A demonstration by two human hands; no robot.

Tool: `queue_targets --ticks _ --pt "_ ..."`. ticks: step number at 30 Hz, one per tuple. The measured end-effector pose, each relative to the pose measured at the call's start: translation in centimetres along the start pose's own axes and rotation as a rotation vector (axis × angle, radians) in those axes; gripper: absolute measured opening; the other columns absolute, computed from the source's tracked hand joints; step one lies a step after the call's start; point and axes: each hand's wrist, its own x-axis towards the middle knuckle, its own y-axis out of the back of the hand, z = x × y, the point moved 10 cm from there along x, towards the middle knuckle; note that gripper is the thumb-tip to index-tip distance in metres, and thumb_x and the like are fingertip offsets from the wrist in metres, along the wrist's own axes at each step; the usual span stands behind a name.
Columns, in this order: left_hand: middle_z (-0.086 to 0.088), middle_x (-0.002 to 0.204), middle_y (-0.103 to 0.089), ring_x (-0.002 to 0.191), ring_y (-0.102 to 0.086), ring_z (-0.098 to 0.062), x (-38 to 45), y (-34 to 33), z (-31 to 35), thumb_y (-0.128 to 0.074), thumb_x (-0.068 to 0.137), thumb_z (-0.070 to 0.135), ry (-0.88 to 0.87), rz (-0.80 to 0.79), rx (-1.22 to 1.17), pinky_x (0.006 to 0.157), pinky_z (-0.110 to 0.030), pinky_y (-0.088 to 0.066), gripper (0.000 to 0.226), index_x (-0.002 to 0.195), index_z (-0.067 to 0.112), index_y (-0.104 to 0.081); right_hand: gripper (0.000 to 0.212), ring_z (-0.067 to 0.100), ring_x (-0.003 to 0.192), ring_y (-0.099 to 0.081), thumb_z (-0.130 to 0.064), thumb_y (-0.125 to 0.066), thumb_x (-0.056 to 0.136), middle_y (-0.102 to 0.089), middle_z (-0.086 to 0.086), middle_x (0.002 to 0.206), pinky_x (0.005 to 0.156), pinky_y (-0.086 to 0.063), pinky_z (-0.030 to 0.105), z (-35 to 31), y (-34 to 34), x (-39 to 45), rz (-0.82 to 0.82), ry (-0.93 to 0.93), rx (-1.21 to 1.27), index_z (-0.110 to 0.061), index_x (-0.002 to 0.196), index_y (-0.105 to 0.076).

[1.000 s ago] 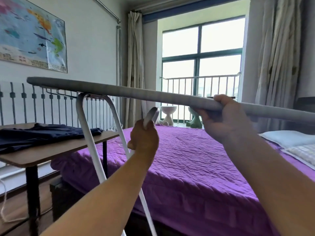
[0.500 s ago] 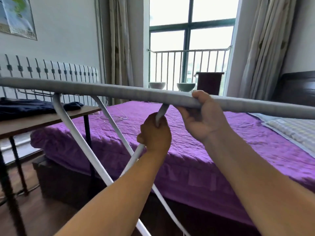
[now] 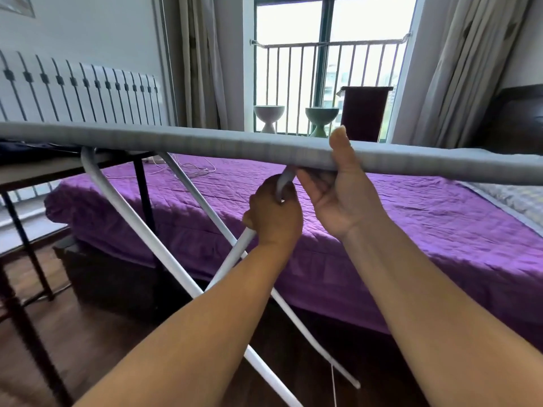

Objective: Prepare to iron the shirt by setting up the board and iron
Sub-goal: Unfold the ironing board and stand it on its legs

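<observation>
One purple bed [image 3: 382,230] fills the room ahead of you, one grey ironing board [image 3: 205,145] held level across it, edge-on. One counter [image 3: 44,171] at your left carries one dark garment [image 3: 29,148]. Under the board, white legs [image 3: 141,227] cross; I count three tubes. Two stools [image 3: 269,117] by the window. Your right hand [image 3: 338,183] clamps the board's near edge, thumb on top, fingers [image 3: 311,183] curled beneath. Your left hand [image 3: 273,215] is clenched round one leg tube just below the board
</observation>
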Motion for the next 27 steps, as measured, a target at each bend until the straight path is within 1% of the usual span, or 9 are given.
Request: queue_targets --ticks 3,7,10,12,16,19,20,25,27 --pt "-0.004 0.095 -0.071 0.098 -0.061 -0.03 -0.1 -0.1 -0.2 -0.05 0.089 0.028 -0.003 -0.014 -0.011 0.095 -0.045 -0.043 0.017 0.094 0.023 -0.065 0.02 0.012 0.064 -0.071 -0.036 -0.064 0.084 -0.073 0.001 0.069 0.056 -0.055 0.022 0.2 0.0 -0.2 -0.013 0.004 -0.017 -0.016 0.086 -0.064" --pt "-0.006 0.085 -0.07 0.092 -0.061 -0.035 -0.4 0.0 -0.2 -0.049 0.086 0.029 0.004 -0.044 -0.105 0.093 -0.049 -0.045 0.016 0.081 0.021 -0.063 0.022 0.015 0.073 -0.071 -0.036 -0.064 0.083 -0.073 0.005 0.076 0.062 -0.058 0.025 0.3 0.1 -0.2 -0.009 0.008 -0.006 -0.014 0.088 -0.065" --pt "-0.001 0.093 -0.071 0.098 -0.061 -0.031 -0.5 -0.1 0.0 -0.043 0.08 0.033 0.001 -0.088 -0.158 0.097 -0.05 -0.043 0.023 0.086 0.026 -0.065 0.012 0.014 0.071 -0.069 -0.027 -0.063 0.085 -0.072 0.003 0.069 0.065 -0.06 0.027 0.3 -0.1 -0.3 -0.003 0.012 0.033 -0.015 0.082 -0.064" --pt "0.003 0.095 -0.071 0.101 -0.062 -0.027 -0.6 0.0 -0.1 -0.042 0.077 0.033 0.024 -0.076 -0.217 0.1 -0.05 -0.04 0.023 0.081 0.035 -0.064 0.01 0.013 0.064 -0.069 -0.02 -0.06 0.086 -0.07 0.002 0.062 0.066 -0.059 0.028 0.1 -0.3 -0.4 -0.005 0.024 0.052 -0.015 0.077 -0.063" --pt "0.002 0.09 -0.073 0.099 -0.063 -0.026 -1.3 0.1 -0.8 -0.043 0.077 0.036 0.061 -0.002 -0.289 0.1 -0.051 -0.04 0.023 0.073 0.039 -0.066 0.021 0.013 0.054 -0.068 -0.011 -0.058 0.086 -0.067 0.004 0.054 0.063 -0.06 0.029 -0.3 0.2 -1.0 -0.011 0.043 0.106 -0.011 0.066 -0.064" --pt "0.005 0.079 -0.07 0.098 -0.064 -0.026 -2.0 -0.4 -1.1 -0.045 0.077 0.034 0.084 -0.004 -0.34 0.1 -0.051 -0.042 0.027 0.068 0.049 -0.065 0.044 0.011 0.052 -0.067 -0.009 -0.056 0.086 -0.066 0.001 0.051 0.058 -0.059 0.027 -0.8 0.7 -1.7 -0.02 0.055 0.119 -0.014 0.043 -0.068" --pt "0.006 0.077 -0.07 0.097 -0.064 -0.027 -2.1 -0.6 -1.0 -0.045 0.076 0.033 0.087 -0.008 -0.355 0.1 -0.051 -0.042 0.028 0.067 0.049 -0.066 0.047 0.011 0.051 -0.067 -0.009 -0.056 0.086 -0.066 0.001 0.05 0.057 -0.059 0.026 -1.1 0.8 -1.8 -0.016 0.064 0.117 -0.015 0.041 -0.067" --pt "0.009 0.072 -0.067 0.094 -0.064 -0.028 -3.6 -2.0 -0.2 -0.047 0.076 0.032 0.095 -0.042 -0.379 0.098 -0.052 -0.043 0.026 0.064 0.045 -0.066 0.024 0.012 0.048 -0.065 -0.007 -0.055 0.085 -0.064 0.002 0.049 0.056 -0.059 0.028 -3.1 2.2 -3.1 0.033 0.12 0.111 -0.012 0.062 -0.06" --pt "0.003 0.077 -0.07 0.095 -0.063 -0.03 -4.4 -2.8 0.1 -0.047 0.076 0.031 0.093 -0.061 -0.392 0.098 -0.051 -0.043 0.024 0.072 0.037 -0.07 0.021 0.011 0.047 -0.064 -0.008 -0.054 0.085 -0.062 0.001 0.048 0.052 -0.057 0.026 -3.9 3.1 -3.7 0.052 0.143 0.087 -0.012 0.065 -0.058"
